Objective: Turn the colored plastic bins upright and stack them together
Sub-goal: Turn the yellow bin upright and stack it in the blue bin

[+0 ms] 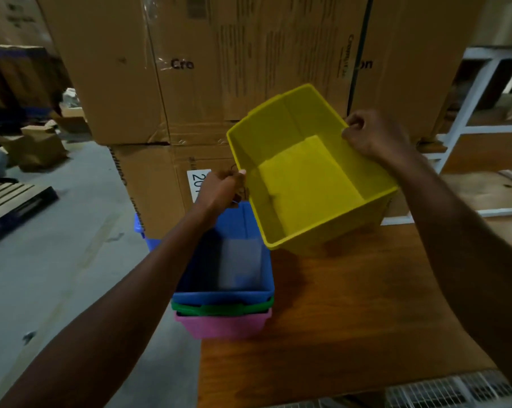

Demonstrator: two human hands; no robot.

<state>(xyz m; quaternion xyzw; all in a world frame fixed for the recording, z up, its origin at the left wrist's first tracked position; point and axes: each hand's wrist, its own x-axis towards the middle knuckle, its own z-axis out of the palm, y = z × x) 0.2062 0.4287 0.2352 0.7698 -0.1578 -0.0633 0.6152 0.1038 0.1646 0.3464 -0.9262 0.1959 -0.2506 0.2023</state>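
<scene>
A yellow bin (307, 184) is held upright in the air, tilted toward me, above the wooden table (352, 313). My left hand (222, 188) grips its left rim and my right hand (372, 136) grips its right rim. Below and to the left, a nested stack stands upright at the table's left edge: a blue bin (228, 260) on top, a green bin (219, 308) under it, a pink bin (222, 326) at the bottom. The yellow bin hangs to the right of the stack and overlaps its far right corner.
Tall cardboard boxes (219, 69) stand right behind the table. A white metal shelf frame (469, 98) is at the right. Concrete floor (57, 245) lies to the left, with a pallet (10, 201) and small boxes. A wire grid (455, 390) shows at the bottom right.
</scene>
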